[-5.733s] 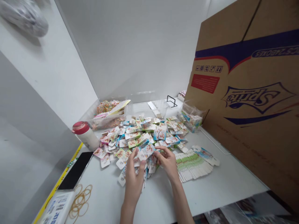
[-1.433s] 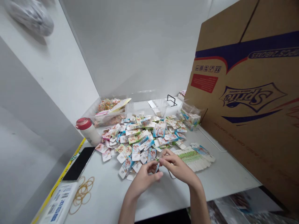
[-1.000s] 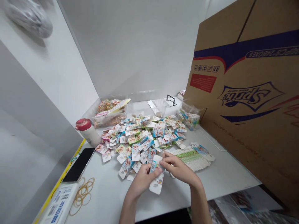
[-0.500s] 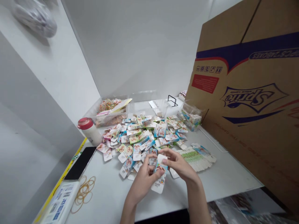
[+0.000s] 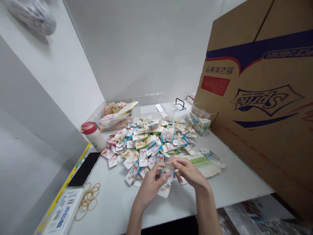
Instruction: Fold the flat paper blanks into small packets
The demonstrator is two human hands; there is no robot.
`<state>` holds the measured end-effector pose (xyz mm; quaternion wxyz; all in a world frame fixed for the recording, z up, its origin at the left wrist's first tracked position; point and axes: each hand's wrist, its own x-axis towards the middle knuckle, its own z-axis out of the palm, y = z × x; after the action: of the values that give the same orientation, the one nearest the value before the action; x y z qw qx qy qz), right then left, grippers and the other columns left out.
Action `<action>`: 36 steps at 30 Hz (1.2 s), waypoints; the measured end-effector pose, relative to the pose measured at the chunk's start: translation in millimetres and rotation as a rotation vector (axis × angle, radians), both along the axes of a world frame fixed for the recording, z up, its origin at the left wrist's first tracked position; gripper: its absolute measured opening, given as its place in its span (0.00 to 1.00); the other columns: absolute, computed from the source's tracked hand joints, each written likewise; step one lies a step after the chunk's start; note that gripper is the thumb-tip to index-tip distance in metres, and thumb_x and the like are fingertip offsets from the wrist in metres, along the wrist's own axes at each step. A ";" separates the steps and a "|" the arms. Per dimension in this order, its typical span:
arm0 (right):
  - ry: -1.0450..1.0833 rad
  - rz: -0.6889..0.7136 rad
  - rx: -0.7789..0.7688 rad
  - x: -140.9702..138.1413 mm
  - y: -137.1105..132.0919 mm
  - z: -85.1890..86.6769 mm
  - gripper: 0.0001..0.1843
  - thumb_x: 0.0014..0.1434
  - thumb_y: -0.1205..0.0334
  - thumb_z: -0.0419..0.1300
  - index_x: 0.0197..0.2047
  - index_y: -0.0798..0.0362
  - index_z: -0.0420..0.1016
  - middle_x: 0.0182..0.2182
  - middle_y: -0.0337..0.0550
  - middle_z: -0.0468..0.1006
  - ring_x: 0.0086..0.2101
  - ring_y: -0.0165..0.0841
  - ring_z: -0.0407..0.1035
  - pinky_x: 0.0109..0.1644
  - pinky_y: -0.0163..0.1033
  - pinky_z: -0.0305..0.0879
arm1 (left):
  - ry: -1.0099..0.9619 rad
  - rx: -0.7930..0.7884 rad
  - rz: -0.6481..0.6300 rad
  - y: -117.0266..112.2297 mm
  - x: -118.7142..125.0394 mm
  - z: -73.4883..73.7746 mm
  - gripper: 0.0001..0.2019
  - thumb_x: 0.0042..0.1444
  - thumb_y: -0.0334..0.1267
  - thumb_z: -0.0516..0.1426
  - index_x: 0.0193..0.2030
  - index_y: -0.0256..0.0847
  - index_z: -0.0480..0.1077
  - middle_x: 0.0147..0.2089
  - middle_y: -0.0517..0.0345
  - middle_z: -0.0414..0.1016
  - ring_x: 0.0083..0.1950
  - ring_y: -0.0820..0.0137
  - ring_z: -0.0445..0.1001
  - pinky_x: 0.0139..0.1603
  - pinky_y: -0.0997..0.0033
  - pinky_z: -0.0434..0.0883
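My left hand [image 5: 149,186] grips a small stack of printed cards [image 5: 165,183] near the front of the white table [image 5: 232,186]. My right hand [image 5: 188,171] pinches the top of the same stack, fingers closed. Behind the hands lies a loose pile of colourful cards [image 5: 149,142]. A fanned row of sorted cards [image 5: 204,161] lies just right of my right hand.
A large upside-down Sprite carton [image 5: 261,98] walls off the right side. A red-capped bottle [image 5: 92,135], a black phone [image 5: 84,169], rubber bands [image 5: 88,199] and a label pack [image 5: 62,213] sit on the left. Clear tubs [image 5: 114,116] and a bagged bundle [image 5: 200,123] stand at the back.
Both hands came away from the loose pile toward the table's front, now holding a small stack of cards between them; the right fingers shifted along its top.
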<state>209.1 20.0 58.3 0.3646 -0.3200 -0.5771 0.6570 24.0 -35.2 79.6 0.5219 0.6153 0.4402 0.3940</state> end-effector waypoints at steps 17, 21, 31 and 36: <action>-0.028 -0.060 0.165 -4.5 -11.3 25.9 0.14 0.59 0.56 0.63 0.29 0.57 0.73 0.31 0.42 0.68 0.28 0.26 0.62 0.31 0.33 0.57 | -0.173 -0.046 0.094 -0.3 6.3 -11.9 0.19 0.61 0.48 0.55 0.52 0.44 0.54 0.27 0.64 0.67 0.26 0.75 0.62 0.28 0.78 0.57; -0.072 0.000 0.212 2.8 -10.8 25.5 0.14 0.62 0.55 0.59 0.32 0.55 0.78 0.36 0.44 0.68 0.31 0.26 0.64 0.32 0.33 0.60 | -0.163 -0.014 0.127 0.5 4.2 -13.5 0.16 0.61 0.47 0.54 0.50 0.43 0.57 0.29 0.61 0.70 0.27 0.75 0.64 0.28 0.77 0.59; -0.307 -0.285 0.258 9.9 -2.3 16.6 0.19 0.62 0.51 0.56 0.52 0.48 0.76 0.45 0.46 0.71 0.39 0.32 0.69 0.39 0.37 0.66 | 0.030 0.084 0.495 8.7 2.3 -22.0 0.20 0.60 0.52 0.54 0.53 0.44 0.55 0.25 0.67 0.55 0.26 0.75 0.57 0.28 0.78 0.58; -0.723 -1.079 0.490 66.2 14.3 -25.1 0.25 0.57 0.54 0.52 0.52 0.58 0.76 0.52 0.53 0.72 0.53 0.44 0.64 0.59 0.50 0.57 | 0.215 0.177 0.805 21.8 -24.8 -34.5 0.23 0.55 0.54 0.58 0.52 0.43 0.64 0.42 0.56 0.67 0.32 0.73 0.65 0.35 0.73 0.66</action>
<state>275.3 34.3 33.1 0.4870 -0.6693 -0.5544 0.0868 -0.7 -13.4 45.0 0.2229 0.4744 0.6617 0.5361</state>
